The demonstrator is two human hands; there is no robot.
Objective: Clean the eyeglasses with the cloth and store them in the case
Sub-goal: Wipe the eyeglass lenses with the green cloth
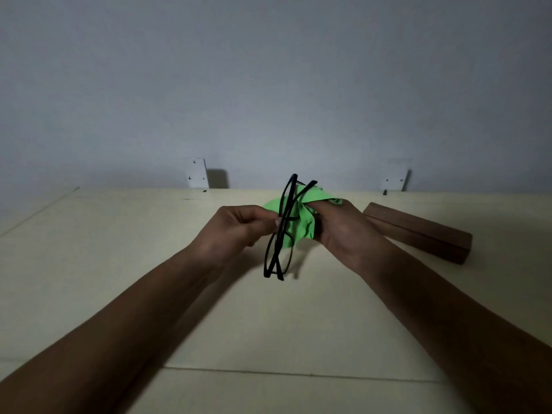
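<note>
The black eyeglasses [283, 217] are up off the table [268, 324], between my two hands, temples folded and crossed, standing nearly on end with one lens high and the other low. My left hand [242, 225] sits just left of them, fingers curled in, thumb and fingertips pinching the frame about midway along. The green cloth [302, 227] is bunched against the right side of the glasses, touching the upper lens. My right hand [343, 228], just right of the glasses, has its fingers closed around the cloth and holds it to the lens; a corner of green pokes out above that hand. The brown case [418, 234] lies flat on the table well to the right of the glasses, beyond my right hand, lid closed, untouched. Behind the glasses the table meets a grey wall [268, 85], with one white bracket [197, 173] to their upper left and another bracket [395, 178] to their upper right.
</note>
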